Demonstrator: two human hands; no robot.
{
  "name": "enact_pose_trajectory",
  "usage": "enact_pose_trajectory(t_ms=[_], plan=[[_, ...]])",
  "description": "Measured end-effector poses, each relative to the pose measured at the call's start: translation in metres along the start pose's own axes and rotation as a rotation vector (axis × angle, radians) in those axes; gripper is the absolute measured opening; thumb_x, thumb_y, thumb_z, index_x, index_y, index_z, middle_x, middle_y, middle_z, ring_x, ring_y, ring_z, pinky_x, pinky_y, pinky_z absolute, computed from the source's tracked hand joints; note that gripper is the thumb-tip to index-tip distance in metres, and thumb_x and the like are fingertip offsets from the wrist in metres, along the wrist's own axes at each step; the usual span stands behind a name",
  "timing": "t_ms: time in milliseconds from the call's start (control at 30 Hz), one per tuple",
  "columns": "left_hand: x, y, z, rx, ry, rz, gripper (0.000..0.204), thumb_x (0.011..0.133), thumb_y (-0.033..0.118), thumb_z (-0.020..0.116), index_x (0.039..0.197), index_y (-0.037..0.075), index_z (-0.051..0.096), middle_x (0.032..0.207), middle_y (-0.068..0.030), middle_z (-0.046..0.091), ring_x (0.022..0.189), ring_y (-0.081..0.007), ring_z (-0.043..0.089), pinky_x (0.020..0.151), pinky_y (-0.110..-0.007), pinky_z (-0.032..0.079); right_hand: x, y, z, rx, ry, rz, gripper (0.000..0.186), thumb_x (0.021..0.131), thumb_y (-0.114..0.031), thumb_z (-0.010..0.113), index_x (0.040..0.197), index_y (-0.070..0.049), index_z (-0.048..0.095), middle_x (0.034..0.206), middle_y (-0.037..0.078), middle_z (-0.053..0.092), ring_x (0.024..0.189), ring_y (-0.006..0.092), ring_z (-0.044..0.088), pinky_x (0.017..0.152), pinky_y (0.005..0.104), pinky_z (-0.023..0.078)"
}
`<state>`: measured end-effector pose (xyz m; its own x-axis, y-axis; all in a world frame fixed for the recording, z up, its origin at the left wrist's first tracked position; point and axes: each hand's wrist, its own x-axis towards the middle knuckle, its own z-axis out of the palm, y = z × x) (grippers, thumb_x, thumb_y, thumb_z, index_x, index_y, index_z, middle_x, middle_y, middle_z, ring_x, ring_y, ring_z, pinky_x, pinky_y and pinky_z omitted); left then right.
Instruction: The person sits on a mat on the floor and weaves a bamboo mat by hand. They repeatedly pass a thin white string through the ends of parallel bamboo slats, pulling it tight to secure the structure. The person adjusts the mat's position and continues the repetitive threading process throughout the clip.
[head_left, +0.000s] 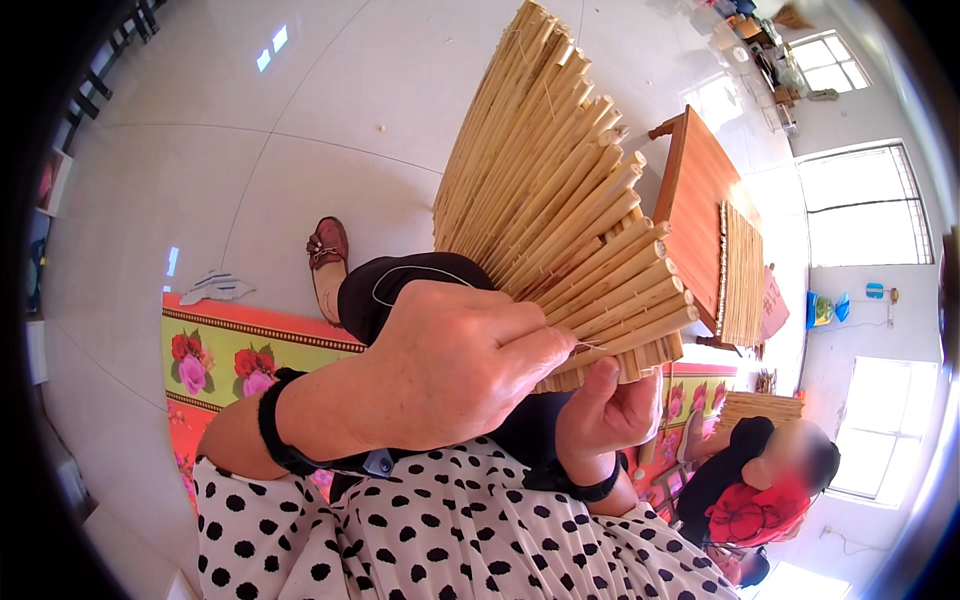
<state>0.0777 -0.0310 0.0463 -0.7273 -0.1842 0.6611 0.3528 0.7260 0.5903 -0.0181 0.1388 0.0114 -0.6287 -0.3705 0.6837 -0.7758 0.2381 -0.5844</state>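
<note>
A mat of pale reed stalks [560, 150] tied side by side with thin thread stands fanned out before me, curving over my lap. My left hand [465, 365] is closed in a pinch at its near edge, with a fine pale thread [592, 346] at the fingertips. My right hand [612, 412] grips the same edge from below, thumb up against the last stalks. The two hands are close together, a short gap between their thumbs. The right hand's other fingers are partly hidden under the mat.
A wooden table [700, 180] behind the mat bears another reed mat [740, 275]. At the right a person [765, 490] sits near one more reed mat [750, 408]. Beneath me lies a floral cloth [215, 365]; a striped rag [218, 287] lies at its far left edge.
</note>
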Motion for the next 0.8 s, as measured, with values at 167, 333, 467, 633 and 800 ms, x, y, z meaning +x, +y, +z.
enact_pose_trajectory(t_ms=[167, 333, 467, 633, 800], plan=[[0.0009, 0.0014, -0.0022, 0.007, -0.008, 0.001, 0.026, 0.066, 0.004, 0.074, 0.092, 0.003, 0.071, 0.057, -0.0012, 0.046, 0.046, -0.0180, 0.049, 0.042, -0.030, 0.038, 0.0004, -0.0005, 0.0021, 0.036, 0.016, 0.015, 0.022, 0.086, -0.016, 0.069, 0.093, 0.005, 0.066, 0.087, 0.017, 0.069, 0.069, 0.0250, 0.068, 0.061, 0.0291, 0.051], [0.0005, 0.0019, -0.0025, 0.004, -0.020, -0.006, 0.027, 0.066, 0.003, 0.075, 0.092, 0.003, 0.071, 0.057, -0.0012, 0.047, 0.046, -0.0178, 0.049, 0.041, -0.030, 0.038, 0.0003, -0.0014, 0.0019, 0.044, 0.011, 0.033, 0.024, 0.086, -0.015, 0.069, 0.096, 0.007, 0.066, 0.091, 0.019, 0.069, 0.073, 0.0257, 0.069, 0.064, 0.0289, 0.052], [-0.0001, 0.0022, -0.0032, -0.001, -0.030, -0.010, 0.027, 0.066, 0.002, 0.075, 0.093, 0.003, 0.071, 0.057, -0.0014, 0.047, 0.045, -0.0178, 0.049, 0.041, -0.030, 0.038, 0.0004, -0.0022, 0.0011, 0.030, 0.003, 0.023, 0.025, 0.086, -0.016, 0.068, 0.096, 0.007, 0.066, 0.091, 0.019, 0.070, 0.075, 0.0260, 0.069, 0.066, 0.0295, 0.052], [0.0015, 0.0033, -0.0040, -0.008, -0.033, -0.013, 0.026, 0.066, 0.002, 0.074, 0.092, 0.002, 0.070, 0.056, -0.0017, 0.047, 0.045, -0.0181, 0.050, 0.041, -0.030, 0.038, 0.0007, -0.0022, 0.0021, 0.046, 0.015, 0.019, 0.025, 0.086, -0.016, 0.069, 0.095, 0.007, 0.066, 0.091, 0.018, 0.070, 0.075, 0.0263, 0.069, 0.067, 0.0302, 0.052], [0.0012, 0.0070, -0.0039, 0.009, -0.046, -0.030, 0.026, 0.065, 0.001, 0.074, 0.092, 0.002, 0.070, 0.055, -0.0018, 0.048, 0.044, -0.0180, 0.050, 0.040, -0.030, 0.039, 0.0026, -0.0039, -0.0002, -0.002, -0.009, -0.010, 0.024, 0.086, -0.015, 0.069, 0.094, 0.007, 0.066, 0.091, 0.018, 0.070, 0.074, 0.0263, 0.068, 0.066, 0.0295, 0.052]])
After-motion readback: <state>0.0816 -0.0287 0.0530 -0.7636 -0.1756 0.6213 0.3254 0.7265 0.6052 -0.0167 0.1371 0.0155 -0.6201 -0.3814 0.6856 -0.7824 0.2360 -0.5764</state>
